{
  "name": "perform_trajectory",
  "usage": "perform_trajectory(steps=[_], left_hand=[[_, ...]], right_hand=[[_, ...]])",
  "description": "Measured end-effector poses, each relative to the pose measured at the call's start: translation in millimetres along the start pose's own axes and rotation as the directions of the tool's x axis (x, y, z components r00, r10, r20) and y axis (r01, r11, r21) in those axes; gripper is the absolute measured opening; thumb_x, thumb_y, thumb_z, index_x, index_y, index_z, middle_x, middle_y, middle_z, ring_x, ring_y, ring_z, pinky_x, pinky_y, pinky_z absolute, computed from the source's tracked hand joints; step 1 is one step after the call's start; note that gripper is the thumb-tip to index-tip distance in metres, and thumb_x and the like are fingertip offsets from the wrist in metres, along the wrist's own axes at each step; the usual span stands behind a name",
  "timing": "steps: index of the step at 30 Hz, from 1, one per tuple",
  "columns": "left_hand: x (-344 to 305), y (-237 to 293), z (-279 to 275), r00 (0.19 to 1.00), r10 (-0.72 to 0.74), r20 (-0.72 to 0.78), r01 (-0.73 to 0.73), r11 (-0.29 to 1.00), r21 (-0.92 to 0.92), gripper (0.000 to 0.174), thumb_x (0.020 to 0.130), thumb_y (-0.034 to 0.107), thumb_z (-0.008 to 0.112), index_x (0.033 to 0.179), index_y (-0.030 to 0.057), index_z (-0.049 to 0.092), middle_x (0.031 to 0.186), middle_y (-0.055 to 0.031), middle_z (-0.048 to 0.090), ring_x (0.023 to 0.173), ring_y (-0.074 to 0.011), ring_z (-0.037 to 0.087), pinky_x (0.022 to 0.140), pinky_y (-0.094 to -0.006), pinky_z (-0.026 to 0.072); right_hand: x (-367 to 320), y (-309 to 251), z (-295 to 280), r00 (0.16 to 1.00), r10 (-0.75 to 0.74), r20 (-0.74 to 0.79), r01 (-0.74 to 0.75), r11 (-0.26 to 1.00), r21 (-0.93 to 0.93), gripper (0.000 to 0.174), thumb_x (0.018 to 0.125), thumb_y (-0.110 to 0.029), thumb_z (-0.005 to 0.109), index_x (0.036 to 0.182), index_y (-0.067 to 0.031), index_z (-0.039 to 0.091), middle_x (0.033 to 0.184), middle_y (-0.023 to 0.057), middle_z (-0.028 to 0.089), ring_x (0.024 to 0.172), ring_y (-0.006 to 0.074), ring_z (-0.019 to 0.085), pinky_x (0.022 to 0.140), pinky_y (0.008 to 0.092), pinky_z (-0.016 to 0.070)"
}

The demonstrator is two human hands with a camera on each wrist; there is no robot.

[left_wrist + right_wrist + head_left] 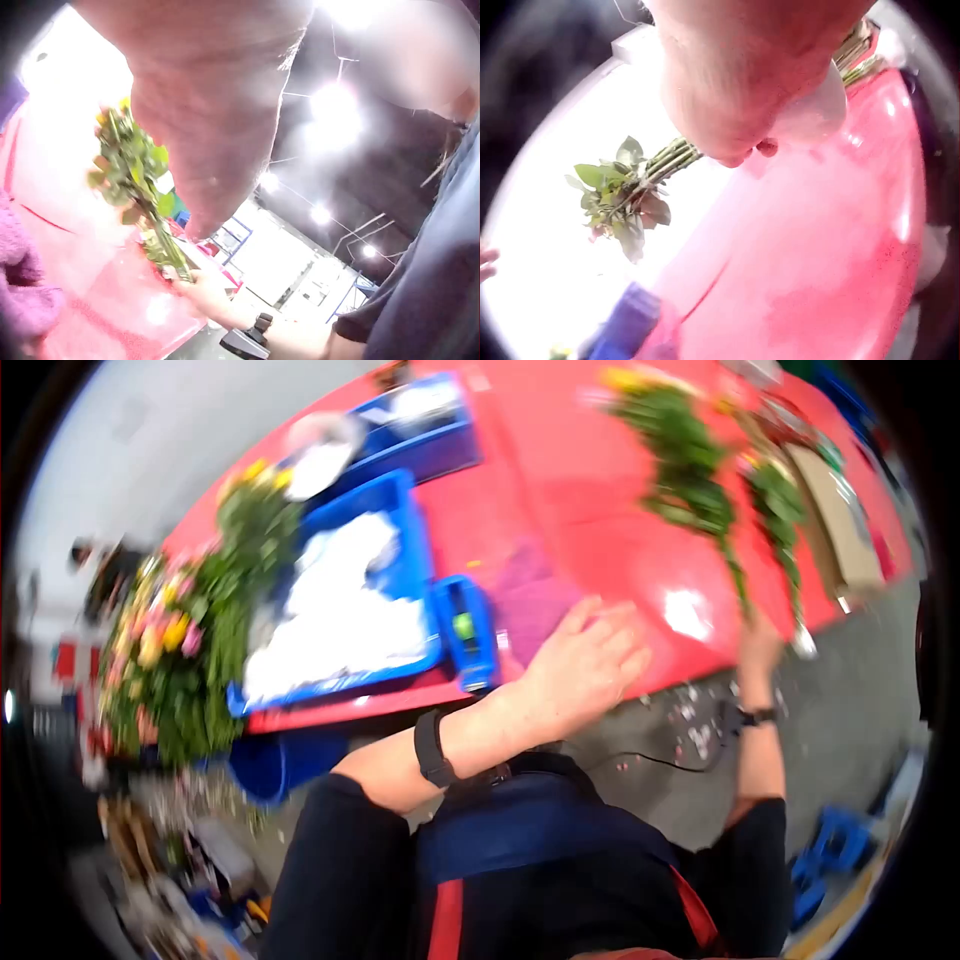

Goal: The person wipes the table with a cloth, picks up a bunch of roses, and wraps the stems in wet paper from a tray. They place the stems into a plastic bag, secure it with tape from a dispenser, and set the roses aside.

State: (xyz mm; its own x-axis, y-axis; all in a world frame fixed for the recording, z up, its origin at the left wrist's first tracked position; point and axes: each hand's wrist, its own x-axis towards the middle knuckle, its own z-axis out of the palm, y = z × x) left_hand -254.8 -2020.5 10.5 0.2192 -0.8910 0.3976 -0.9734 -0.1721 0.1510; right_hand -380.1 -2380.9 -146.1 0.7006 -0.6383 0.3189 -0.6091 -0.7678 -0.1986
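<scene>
My right hand [760,647] grips the lower stems of a leafy bunch of flowers [690,470]. Yellow heads top that bunch at its far end, over the red table. In the right wrist view the bunch of flowers [630,187] sticks out from under the fist. My left hand [595,660] is over the table's near edge with nothing in it, fingers loosely bent, beside a purple cloth [530,595]. A smaller bunch [778,505] lies right of the held one, its stem ends by the table edge.
A blue tray [425,560] piled with white material and a blue caddy [468,630] stand left on the red table [590,525]. Behind them is a blue bin [450,450]. Many flowers [165,630] crowd the far left. A cardboard box [835,525] lies right.
</scene>
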Motion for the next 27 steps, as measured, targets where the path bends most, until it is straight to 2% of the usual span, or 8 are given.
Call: perform_trajectory(steps=[2, 4, 6, 10, 12, 18, 19, 27], left_hand=[[-50.0, -24.1, -5.1, 0.990, -0.142, 0.000, 0.142, 0.988, -0.063, 0.034, 0.074, 0.016, 0.068, 0.106, 0.0074, 0.060, 0.111, -0.0089, 0.059, 0.116, -0.0270, 0.053, 0.094, -0.0462, 0.0400], [-107.7, -61.2, -21.7, 0.918, -0.394, -0.043, 0.385, 0.913, -0.131, 0.027, 0.071, 0.013, 0.071, 0.096, 0.0067, 0.062, 0.093, -0.0094, 0.064, 0.093, -0.0294, 0.061, 0.079, -0.0419, 0.0451], [-175.5, -95.4, -53.1, 0.818, -0.542, -0.192, 0.561, 0.826, 0.057, 0.022, 0.073, 0.011, 0.067, 0.094, 0.0060, 0.064, 0.082, -0.0122, 0.064, 0.080, -0.0330, 0.061, 0.072, -0.0432, 0.0482], [-315.5, -167.6, -90.9, 0.431, -0.803, -0.411, 0.899, 0.421, 0.121, 0.011, 0.080, 0.013, 0.067, 0.089, 0.0074, 0.068, 0.088, -0.0140, 0.067, 0.085, -0.0343, 0.063, 0.075, -0.0420, 0.0505], [-368.0, -204.6, -120.4, 0.374, -0.825, -0.423, 0.925, 0.298, 0.236, 0.012, 0.083, 0.017, 0.066, 0.087, 0.0063, 0.068, 0.089, -0.0159, 0.066, 0.084, -0.0363, 0.063, 0.075, -0.0442, 0.0503], [-439.8, -321.3, -173.8, 0.301, -0.744, -0.596, 0.921, 0.066, 0.384, 0.019, 0.086, 0.021, 0.060, 0.090, 0.0055, 0.070, 0.098, -0.0134, 0.067, 0.094, -0.0340, 0.062, 0.081, -0.0452, 0.0512], [-438.5, -333.2, -180.9, 0.189, -0.803, -0.565, 0.938, -0.022, 0.345, 0.023, 0.085, 0.025, 0.061, 0.090, 0.0052, 0.070, 0.098, -0.0149, 0.067, 0.095, -0.0345, 0.062, 0.082, -0.0452, 0.0511], [-441.8, -376.5, -163.4, 0.158, -0.934, -0.321, 0.870, -0.022, 0.492, 0.045, 0.076, 0.046, 0.070, 0.095, 0.0054, 0.068, 0.101, -0.0149, 0.064, 0.094, -0.0321, 0.062, 0.080, -0.0432, 0.0516]], right_hand=[[28.3, 82.4, 42.7, 0.996, 0.070, 0.049, -0.055, 0.963, -0.264, 0.031, 0.092, -0.028, 0.057, 0.121, -0.0196, 0.063, 0.087, 0.0167, 0.068, 0.074, 0.0388, 0.064, 0.064, 0.0462, 0.0497], [41.3, 111.9, 42.9, 0.998, 0.054, 0.025, -0.055, 0.998, 0.019, 0.029, 0.093, -0.030, 0.055, 0.116, -0.0146, 0.064, 0.102, 0.0171, 0.066, 0.085, 0.0391, 0.063, 0.068, 0.0491, 0.0486], [48.7, 163.7, 74.6, 1.000, 0.021, 0.018, -0.013, 0.939, -0.344, 0.041, 0.092, -0.046, 0.053, 0.116, -0.0139, 0.061, 0.102, 0.0176, 0.065, 0.079, 0.0405, 0.064, 0.063, 0.0515, 0.0490], [57.4, 195.8, 100.4, 0.951, 0.182, 0.251, -0.069, 0.913, -0.402, 0.060, 0.094, -0.057, 0.043, 0.112, -0.0025, 0.060, 0.102, 0.0244, 0.066, 0.087, 0.0450, 0.064, 0.071, 0.0563, 0.0486], [61.7, 190.3, 108.7, 0.896, 0.306, 0.321, -0.170, 0.905, -0.389, 0.066, 0.094, -0.059, 0.042, 0.112, 0.0017, 0.059, 0.100, 0.0266, 0.065, 0.089, 0.0454, 0.063, 0.074, 0.0555, 0.0486], [52.6, 63.0, 66.1, 0.950, 0.183, 0.255, -0.059, 0.901, -0.429, 0.062, 0.094, -0.051, 0.046, 0.119, 0.0048, 0.056, 0.105, 0.0261, 0.065, 0.096, 0.0443, 0.062, 0.082, 0.0516, 0.0492], [45.8, 64.0, 80.7, 0.989, 0.043, 0.139, 0.019, 0.909, -0.417, 0.052, 0.094, -0.038, 0.053, 0.127, 0.0025, 0.053, 0.118, 0.0241, 0.061, 0.107, 0.0413, 0.059, 0.093, 0.0471, 0.0464], [-61.2, -199.2, -2.6, 0.927, -0.370, 0.063, 0.371, 0.928, -0.017, 0.046, 0.089, -0.013, 0.062, 0.131, 0.0004, 0.049, 0.132, 0.0217, 0.052, 0.124, 0.0377, 0.047, 0.104, 0.0435, 0.0365]])
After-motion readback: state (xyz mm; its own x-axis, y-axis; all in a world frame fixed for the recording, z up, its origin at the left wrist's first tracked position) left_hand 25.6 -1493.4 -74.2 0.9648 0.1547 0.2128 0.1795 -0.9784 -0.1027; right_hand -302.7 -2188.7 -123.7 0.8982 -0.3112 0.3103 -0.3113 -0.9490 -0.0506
